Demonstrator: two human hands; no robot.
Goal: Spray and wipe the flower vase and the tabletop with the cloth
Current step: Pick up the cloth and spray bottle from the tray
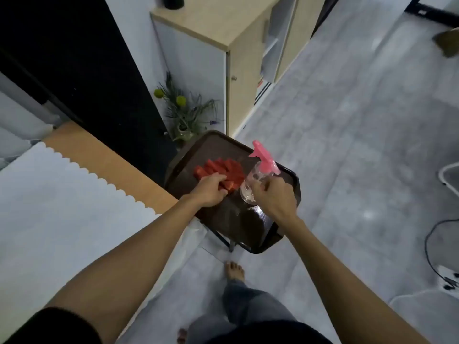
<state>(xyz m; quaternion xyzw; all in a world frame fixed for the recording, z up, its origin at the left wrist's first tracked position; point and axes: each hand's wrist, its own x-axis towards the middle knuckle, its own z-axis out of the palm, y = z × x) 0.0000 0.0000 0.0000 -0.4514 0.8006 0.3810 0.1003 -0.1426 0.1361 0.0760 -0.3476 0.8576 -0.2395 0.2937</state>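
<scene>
Head view: left hand (208, 191) grips cloth (221, 172); right hand (274, 196) grips spray bottle (258, 177).

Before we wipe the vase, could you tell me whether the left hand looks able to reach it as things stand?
Probably yes: the left hand rests on the red cloth, and the vase stands just past the tray's far edge, nothing between.
</scene>
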